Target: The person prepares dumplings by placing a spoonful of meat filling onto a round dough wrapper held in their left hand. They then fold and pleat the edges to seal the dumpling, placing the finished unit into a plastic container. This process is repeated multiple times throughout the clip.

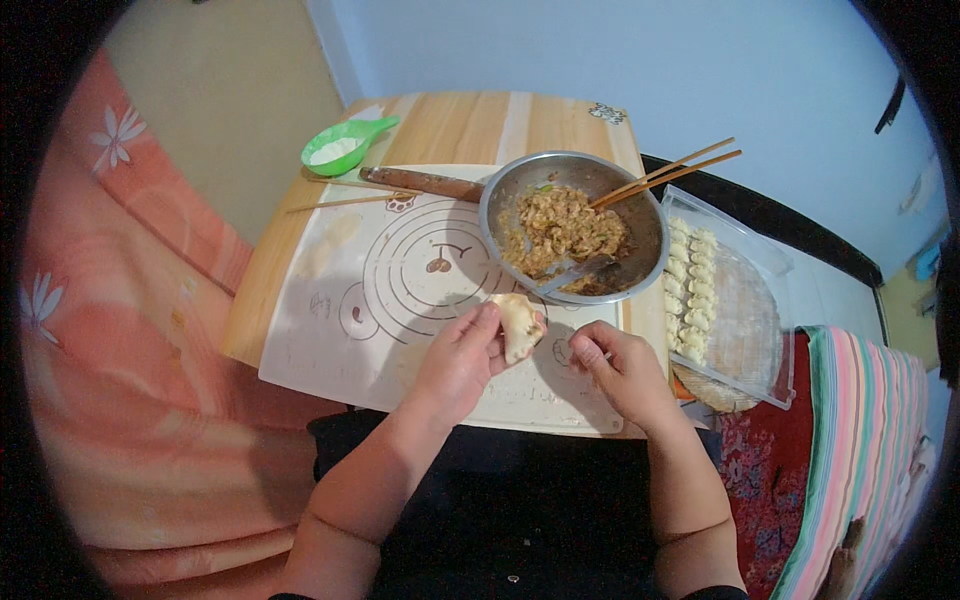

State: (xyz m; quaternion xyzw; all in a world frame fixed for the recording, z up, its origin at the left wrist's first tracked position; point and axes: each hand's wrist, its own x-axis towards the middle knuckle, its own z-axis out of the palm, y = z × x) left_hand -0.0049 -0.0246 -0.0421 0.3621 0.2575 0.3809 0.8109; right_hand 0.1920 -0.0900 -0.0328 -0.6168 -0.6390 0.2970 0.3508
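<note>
My left hand [459,358] pinches a pale, folded dumpling [520,328] between thumb and fingers, above the near part of the white dough mat [310,340]. A bit of filling seems to show at the dumpling's side. To the right of it, and apart from it, my right hand [626,372] is closed, thumb against curled fingers, with nothing visible in it. Just beyond both hands stands a steel bowl [497,222] of minced filling [572,222]. A pair of chopsticks [690,172] and a grey metal utensil [575,273] rest in that bowl.
A rolling pin [425,183] lies against the bowl's left side, with thin sticks [350,203] nearby. The green scoop [375,127] with white flour sits at the table's [450,125] far left. Rows of dumplings [690,290] fill part of a clear tray [780,330] at right.
</note>
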